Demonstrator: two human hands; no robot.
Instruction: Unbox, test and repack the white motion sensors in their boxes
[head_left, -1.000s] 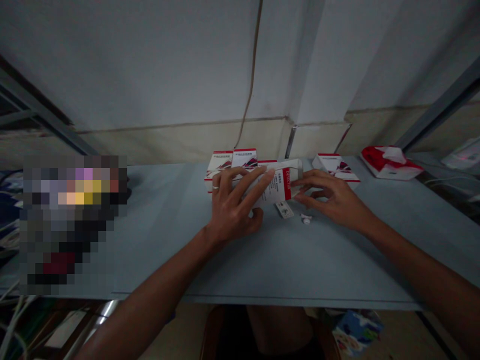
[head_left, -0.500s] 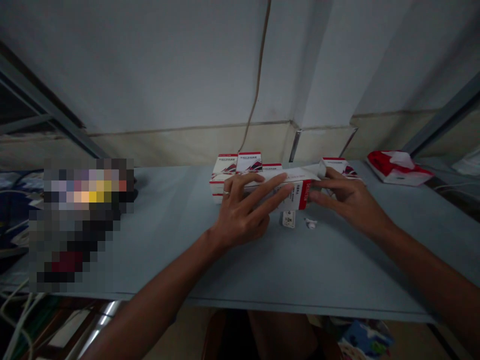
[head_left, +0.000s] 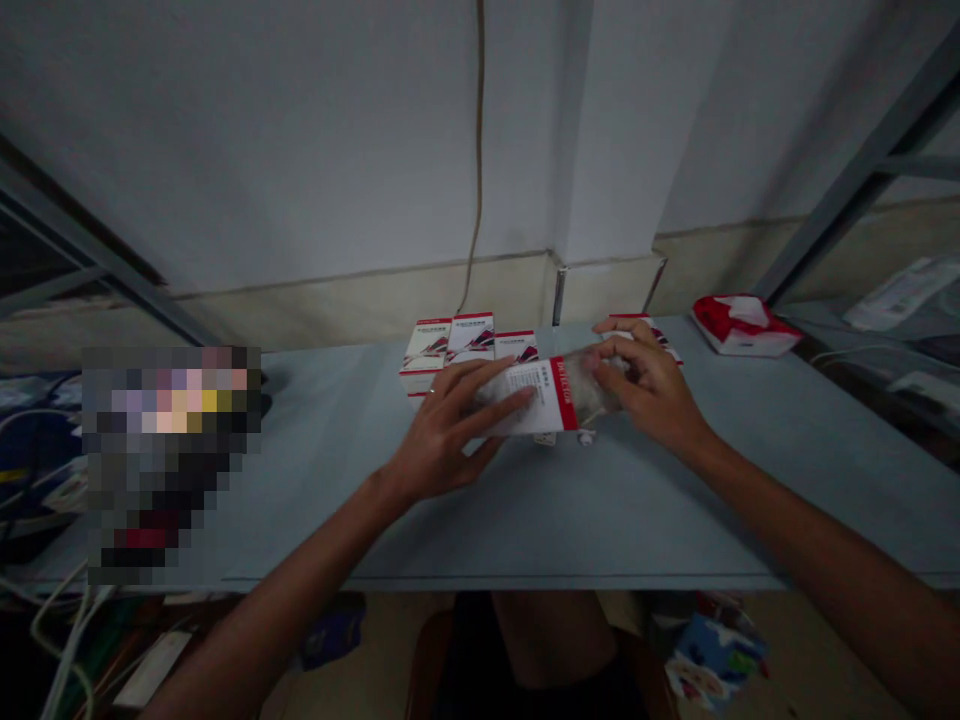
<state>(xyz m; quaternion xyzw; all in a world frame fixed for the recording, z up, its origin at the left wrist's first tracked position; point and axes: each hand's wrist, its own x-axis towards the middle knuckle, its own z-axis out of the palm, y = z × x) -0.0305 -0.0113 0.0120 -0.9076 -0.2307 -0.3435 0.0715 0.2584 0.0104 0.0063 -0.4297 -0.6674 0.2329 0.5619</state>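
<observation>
My left hand [head_left: 439, 440] is closed around a small white cardboard box [head_left: 536, 398] with a red band reading "DETECTOR". The box lies on its side in the grip, a little above the table. From its right end sticks out a clear plastic bag [head_left: 589, 385], whose contents are too blurred to name. The fingers of my right hand [head_left: 664, 400] pinch this bag. Below the box lie a flat white piece with dark marks [head_left: 545, 439], partly covered, and a small white part [head_left: 586, 437].
Several similar red-and-white boxes [head_left: 471, 338] stand behind my left hand. Another box [head_left: 666, 340] is partly hidden behind my right hand. A red tissue pack [head_left: 746, 325] sits at the back right. A cable [head_left: 478, 150] hangs down the wall. Blurred-out items [head_left: 172, 440] occupy the left side.
The plastic bag now shows outside the box's right end, in my right hand, which was at the end flap before. The box is tilted differently, and the whole view has shifted.
</observation>
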